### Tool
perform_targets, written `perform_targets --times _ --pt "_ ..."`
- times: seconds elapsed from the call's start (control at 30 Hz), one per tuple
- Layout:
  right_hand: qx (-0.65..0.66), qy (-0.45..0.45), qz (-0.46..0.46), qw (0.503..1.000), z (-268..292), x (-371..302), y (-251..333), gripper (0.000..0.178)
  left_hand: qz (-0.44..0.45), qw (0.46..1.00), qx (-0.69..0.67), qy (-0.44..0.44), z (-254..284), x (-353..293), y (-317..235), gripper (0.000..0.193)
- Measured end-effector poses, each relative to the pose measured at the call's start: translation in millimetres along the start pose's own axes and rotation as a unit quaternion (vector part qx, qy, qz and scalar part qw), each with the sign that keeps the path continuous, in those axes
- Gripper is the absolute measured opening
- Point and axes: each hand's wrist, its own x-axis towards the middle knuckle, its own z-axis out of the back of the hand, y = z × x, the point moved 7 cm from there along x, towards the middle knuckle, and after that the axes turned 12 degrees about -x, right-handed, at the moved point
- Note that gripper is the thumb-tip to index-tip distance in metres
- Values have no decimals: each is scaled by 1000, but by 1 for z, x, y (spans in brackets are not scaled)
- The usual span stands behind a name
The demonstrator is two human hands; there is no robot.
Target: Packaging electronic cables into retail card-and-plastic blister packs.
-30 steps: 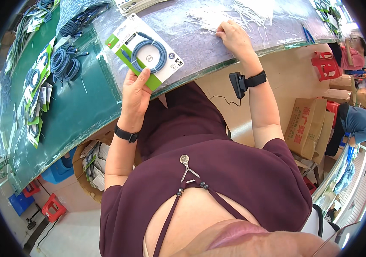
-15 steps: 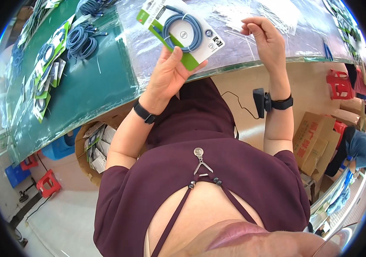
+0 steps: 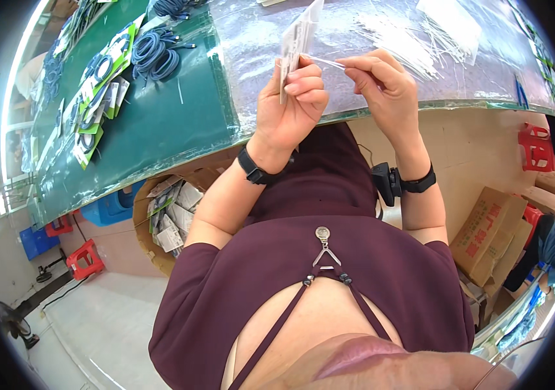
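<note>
My left hand (image 3: 294, 97) grips a packaging card (image 3: 296, 40) over the table. The card stands turned nearly edge-on, with a pale printed side showing; the coiled blue cable fixed to it is hidden now. Between the thumb and index finger of my right hand (image 3: 385, 88) is a thin white tie (image 3: 326, 62). It reaches across to the card's edge by my left fingers; whether it passes through the card cannot be seen. Beyond my right hand lies a loose spread of white ties (image 3: 407, 49) on the tabletop.
On the green mat (image 3: 186, 117) at left lie coiled blue cables (image 3: 154, 53) and a row of carded cables (image 3: 99, 84). A clear bag (image 3: 453, 29) lies behind the ties. A carton of packages (image 3: 142, 224) stands below left, another carton (image 3: 489, 224) at right.
My left hand has turned the card from facing me to edge-on and shifted right. My right hand has moved left and down to the card, with a white tie now visible in it.
</note>
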Motion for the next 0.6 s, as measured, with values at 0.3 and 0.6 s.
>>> perform_targets --times 0.3,0.6 --pt "-53 -54 76 994 -6 4 31 13 34 988 -152 22 -12 -2 2 16" --pt "-50 -54 69 995 -8 4 29 13 35 990 -134 28 -14 -3 0 15"
